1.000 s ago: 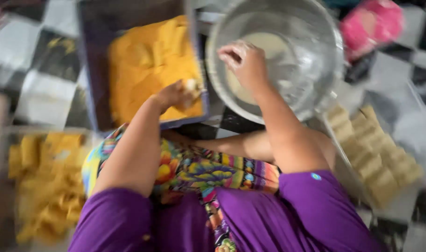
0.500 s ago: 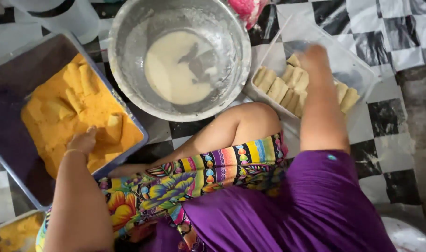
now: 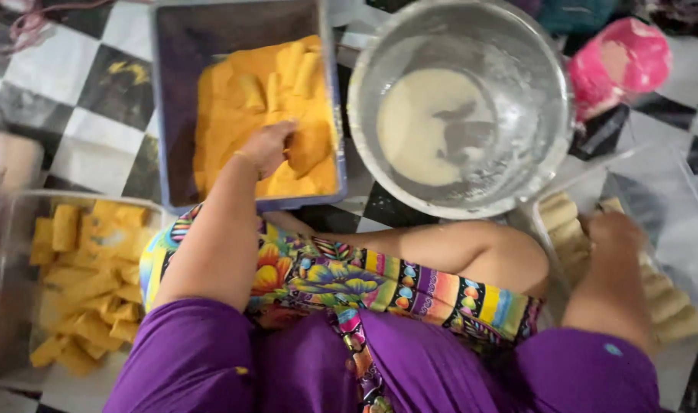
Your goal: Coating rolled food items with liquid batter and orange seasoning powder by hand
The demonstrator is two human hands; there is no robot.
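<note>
The head view looks down on a black-and-white chequered tile floor [image 3: 74, 126], where a person in purple sleeves and a bright patterned cloth sits with everything ranged close around the knees, seemingly so each container is within arm's reach. Largest is the round metal bowl of pale batter [image 3: 460, 107], set straight ahead. Beside it lies the blue rectangular tray of orange crumbs [image 3: 246, 99], with several coated rolls half buried in it. At the left stands a clear plastic tub of finished orange-coated rolls [image 3: 81, 283], and at the right a clear plastic box of pale uncoated rolls [image 3: 632, 268]. A pink plastic package [image 3: 620, 65] sits at the top right; its print is too blurred to describe. The left hand [image 3: 269, 145] rests in the crumbs, its fingers curled onto a coated roll [image 3: 307, 149]. The right hand [image 3: 616, 233] reaches into the box of pale rolls; I cannot tell how its fingers stand.
</note>
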